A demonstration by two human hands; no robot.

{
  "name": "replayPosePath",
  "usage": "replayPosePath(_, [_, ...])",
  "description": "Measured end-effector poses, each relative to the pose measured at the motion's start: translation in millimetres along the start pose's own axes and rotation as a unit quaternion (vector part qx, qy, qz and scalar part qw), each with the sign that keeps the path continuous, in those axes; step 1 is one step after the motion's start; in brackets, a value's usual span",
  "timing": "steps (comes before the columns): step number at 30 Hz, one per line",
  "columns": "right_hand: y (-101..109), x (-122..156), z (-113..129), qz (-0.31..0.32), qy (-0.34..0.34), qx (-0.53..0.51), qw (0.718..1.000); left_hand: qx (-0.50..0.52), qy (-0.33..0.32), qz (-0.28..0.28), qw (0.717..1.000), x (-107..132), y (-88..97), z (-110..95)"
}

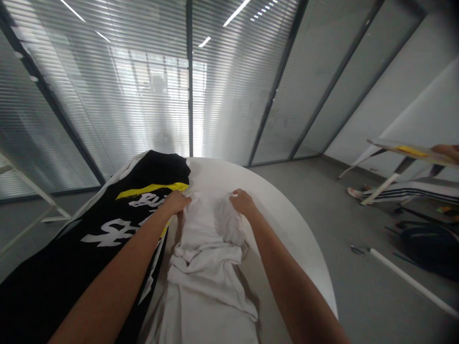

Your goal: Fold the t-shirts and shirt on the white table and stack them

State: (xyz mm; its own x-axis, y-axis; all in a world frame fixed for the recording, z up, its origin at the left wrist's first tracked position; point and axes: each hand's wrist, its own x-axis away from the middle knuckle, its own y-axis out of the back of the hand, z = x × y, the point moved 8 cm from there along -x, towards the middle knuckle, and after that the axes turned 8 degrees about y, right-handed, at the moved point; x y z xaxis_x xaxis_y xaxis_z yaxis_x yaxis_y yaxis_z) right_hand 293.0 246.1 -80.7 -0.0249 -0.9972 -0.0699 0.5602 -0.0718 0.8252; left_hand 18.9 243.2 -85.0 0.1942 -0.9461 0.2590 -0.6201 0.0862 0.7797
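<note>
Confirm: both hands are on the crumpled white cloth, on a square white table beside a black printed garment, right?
No: the head view shows a round white table, not square. Left hand and right hand are on the crumpled white cloth, beside the black printed garment.

That rumpled white cotton garment (206,272) looks soft and matt, the black cloth garment (46,291) beside it bears smooth printed lettering, and the round white table (294,224) has a smooth, faintly glossy top.
</note>
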Motion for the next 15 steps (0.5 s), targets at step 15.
replayPosePath(15, [-17.8,-1.1,-5.9,0.005,-0.076,-0.288,0.954,0.315,0.010,0.133,0.940,11.8,-8.8,1.2])
